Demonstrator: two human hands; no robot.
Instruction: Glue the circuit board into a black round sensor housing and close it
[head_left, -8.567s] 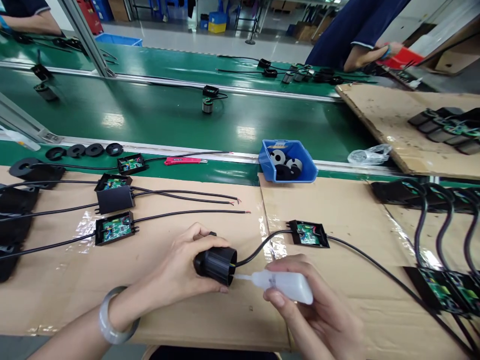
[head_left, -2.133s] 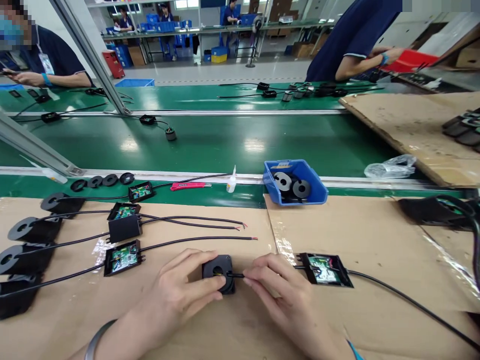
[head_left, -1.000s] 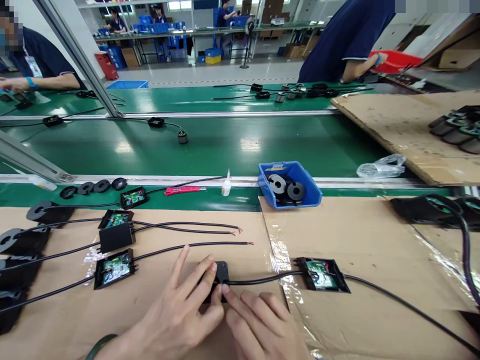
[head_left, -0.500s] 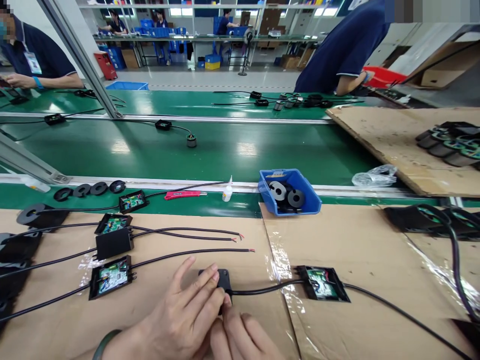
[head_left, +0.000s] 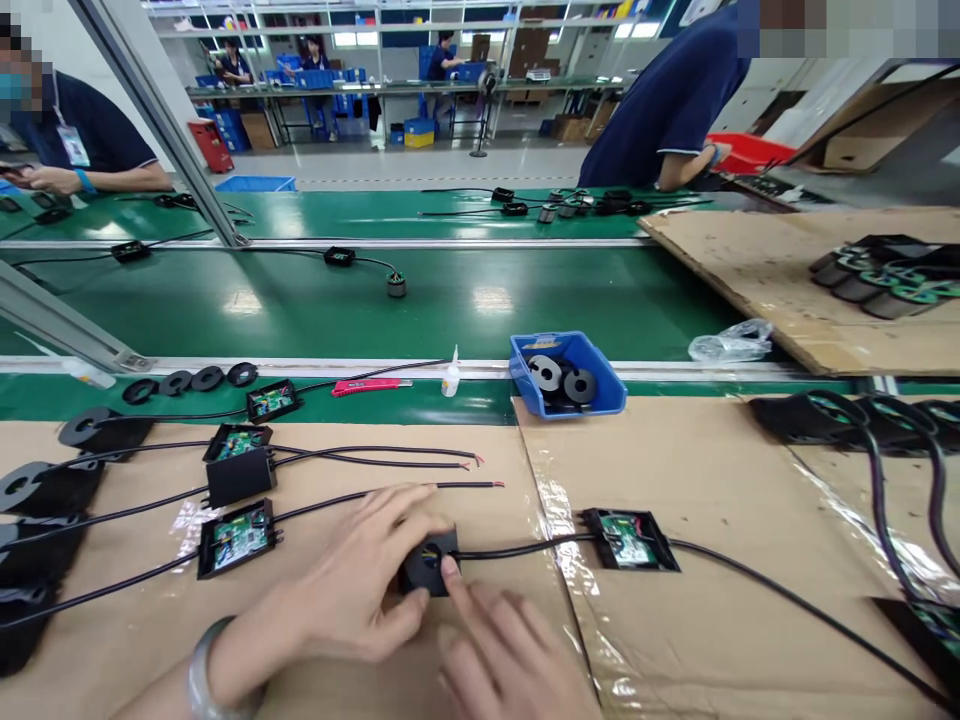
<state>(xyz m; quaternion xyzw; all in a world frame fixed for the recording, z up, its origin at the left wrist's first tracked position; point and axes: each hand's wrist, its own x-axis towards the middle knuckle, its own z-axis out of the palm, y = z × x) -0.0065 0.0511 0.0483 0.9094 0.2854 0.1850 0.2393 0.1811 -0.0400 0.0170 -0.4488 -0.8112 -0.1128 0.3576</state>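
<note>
My left hand grips a small black ring-shaped housing lying on the cardboard mat, fingers curled round its left side. My right hand rests beside it with a fingertip pressed on the housing's right edge. A black cable runs from the housing to an open black box with a green circuit board on the right. A pale bangle sits on my left wrist.
Similar boards with cables and black ring housings lie at left. A blue bin of ring cores, a small glue bottle and a red knife line the green conveyor. Other people work across it.
My left hand has drawn back from lying flat over the housing, now gripping its side and showing its centre. The view has shifted slightly; the unit on the conveyor has drifted right.
</note>
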